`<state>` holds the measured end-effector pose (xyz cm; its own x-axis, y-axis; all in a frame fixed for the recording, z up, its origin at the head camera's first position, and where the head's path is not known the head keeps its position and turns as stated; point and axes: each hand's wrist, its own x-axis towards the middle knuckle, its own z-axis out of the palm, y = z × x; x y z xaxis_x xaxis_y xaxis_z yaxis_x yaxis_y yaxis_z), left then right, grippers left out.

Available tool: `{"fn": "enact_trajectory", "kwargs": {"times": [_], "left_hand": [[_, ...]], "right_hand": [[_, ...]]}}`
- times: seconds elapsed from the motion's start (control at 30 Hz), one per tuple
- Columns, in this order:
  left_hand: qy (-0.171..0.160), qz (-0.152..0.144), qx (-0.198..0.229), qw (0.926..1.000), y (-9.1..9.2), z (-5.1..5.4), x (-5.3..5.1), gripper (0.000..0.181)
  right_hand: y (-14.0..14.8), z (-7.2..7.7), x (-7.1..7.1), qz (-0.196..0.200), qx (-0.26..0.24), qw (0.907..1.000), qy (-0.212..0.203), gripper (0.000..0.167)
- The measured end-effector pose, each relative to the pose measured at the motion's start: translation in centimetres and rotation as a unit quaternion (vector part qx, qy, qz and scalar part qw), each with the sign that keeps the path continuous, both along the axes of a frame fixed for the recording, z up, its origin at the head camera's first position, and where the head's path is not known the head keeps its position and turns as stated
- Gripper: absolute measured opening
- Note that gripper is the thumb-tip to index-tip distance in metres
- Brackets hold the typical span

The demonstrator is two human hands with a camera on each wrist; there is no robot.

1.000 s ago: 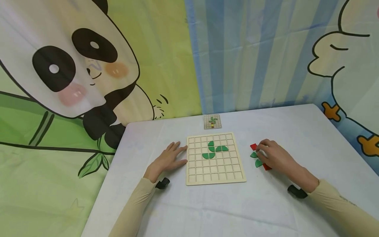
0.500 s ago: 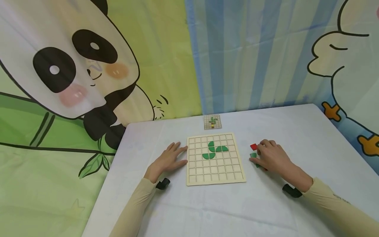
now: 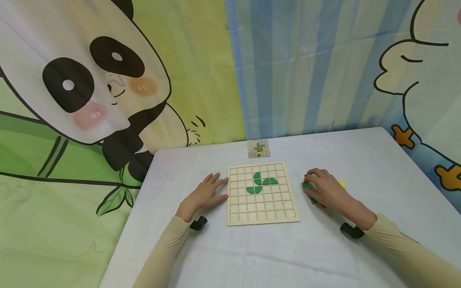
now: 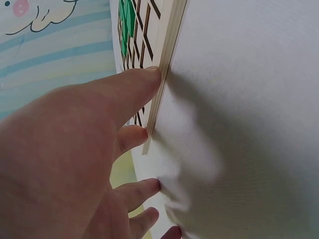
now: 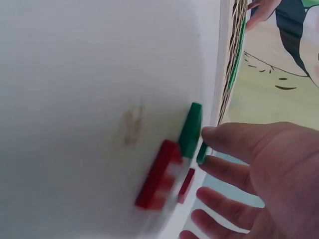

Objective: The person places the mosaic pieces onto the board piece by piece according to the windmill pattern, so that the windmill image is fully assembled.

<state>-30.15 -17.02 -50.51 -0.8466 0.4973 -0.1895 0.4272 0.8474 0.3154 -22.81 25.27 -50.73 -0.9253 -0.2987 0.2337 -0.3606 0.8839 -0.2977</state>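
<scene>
My left hand [image 3: 205, 191] rests at the left edge of a wooden grid board [image 3: 263, 223], its fingers spread and its thumb and index tips touching that edge. Several green quarter-round tiles [image 3: 251, 190] lie in the grid's cells. Right of the board, my right hand [image 3: 328, 189] bends over loose tiles, pinching a green tile [image 5: 202, 152] between thumb and index finger. Beneath it in the right wrist view lie another green tile [image 5: 190, 130], a red tile [image 5: 158, 174] and a smaller-looking red piece [image 5: 186, 185]. The hand hides parts of these in the head view.
A small pattern card [image 3: 258, 148] lies behind the board, showing a green, yellow and red figure on a grid. A yellow tile [image 3: 341, 184] peeks out beyond my right hand. Printed cloth curtains [image 3: 306, 68] stand along the back of the white table [image 3: 252, 256].
My right hand has shifted slightly left over the loose tiles and its fingers have closed on a green one. A yellow tile now shows beyond it. The left hand stays put.
</scene>
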Motion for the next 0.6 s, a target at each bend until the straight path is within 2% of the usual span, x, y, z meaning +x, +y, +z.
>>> {"fn": "enact_trajectory", "kwargs": {"times": [0.17, 0.4, 0.6], "left_hand": [[0.000, -0.002, -0.003, 1.0000, 0.0, 0.0, -0.1, 0.067], [0.001, -0.002, -0.005, 1.0000, -0.1, 0.0, -0.1, 0.068], [0.001, 0.000, -0.003, 1.0000, -0.1, -0.1, 0.0, 0.067]], "right_hand": [[-1.9, 0.8, -0.8, 0.033, -0.018, 0.9992, -0.013, 0.020], [-6.9, 1.1, -2.0, 0.090, -0.023, 0.9950, -0.039, 0.023], [-9.1, 0.5, -2.7, 0.104, 0.008, 0.9944, -0.015, 0.023]]}}
